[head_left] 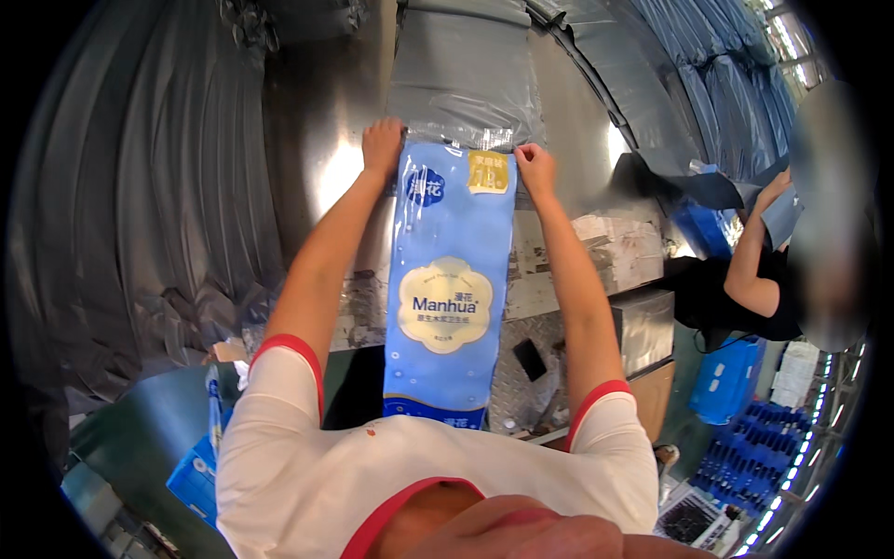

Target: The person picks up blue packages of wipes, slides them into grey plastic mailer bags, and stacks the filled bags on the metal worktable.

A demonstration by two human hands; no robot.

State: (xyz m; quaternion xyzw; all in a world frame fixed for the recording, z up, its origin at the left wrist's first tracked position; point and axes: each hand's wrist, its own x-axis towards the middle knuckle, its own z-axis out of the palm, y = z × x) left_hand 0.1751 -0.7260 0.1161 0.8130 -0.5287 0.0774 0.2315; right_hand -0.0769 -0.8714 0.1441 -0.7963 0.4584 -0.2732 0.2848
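Note:
A long flat blue plastic packaging bag (447,228) with a cream flower-shaped label and a gold corner patch hangs toward my body over the near edge of a metal worktable. At its far left corner my left hand (383,147) has its fingers closed on the bag's edge. My right hand (537,171) pinches the far right corner between thumb and fingers. Clear film (466,137) shows along the bag's far edge, between my hands. Just beyond it lies a grey plastic sheet (461,88) on the metal surface.
Grey plastic sheeting (158,177) hangs in folds at the left, and blue film (717,65) at the far right. A black phone (530,359) lies on a textured plate below the table. A co-worker's arm (756,265) is at the right, above a blue crate (726,382).

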